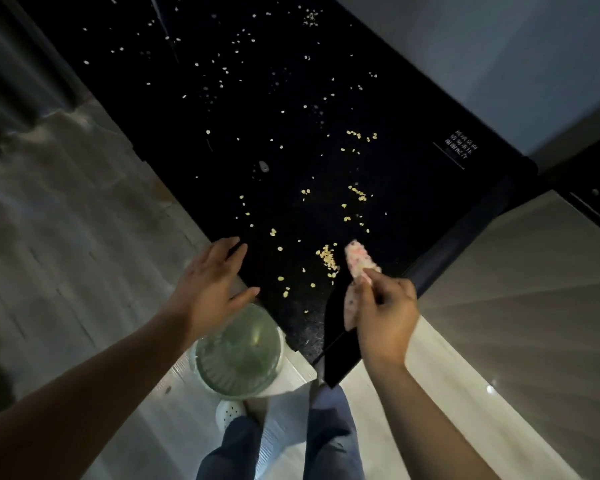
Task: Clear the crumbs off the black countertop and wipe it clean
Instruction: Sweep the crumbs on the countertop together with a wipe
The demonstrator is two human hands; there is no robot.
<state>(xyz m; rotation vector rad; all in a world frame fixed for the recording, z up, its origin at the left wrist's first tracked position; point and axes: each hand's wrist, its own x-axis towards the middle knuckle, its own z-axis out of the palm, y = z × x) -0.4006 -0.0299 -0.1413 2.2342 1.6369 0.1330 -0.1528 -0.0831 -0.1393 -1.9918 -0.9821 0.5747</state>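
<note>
The black countertop runs from the near corner up and away, strewn with many pale yellow crumbs, thickest near its front corner. My right hand pinches a pink speckled cloth whose free end lies on the counter beside a heap of crumbs. My left hand hovers with fingers spread at the counter's left edge, its fingertips over the rim, holding nothing. Below it on the floor stands a round green bin.
A small grey object lies on the counter farther in. White printed text marks the counter's right side. Pale walls or cabinets flank both sides. My legs and a white shoe show at the bottom.
</note>
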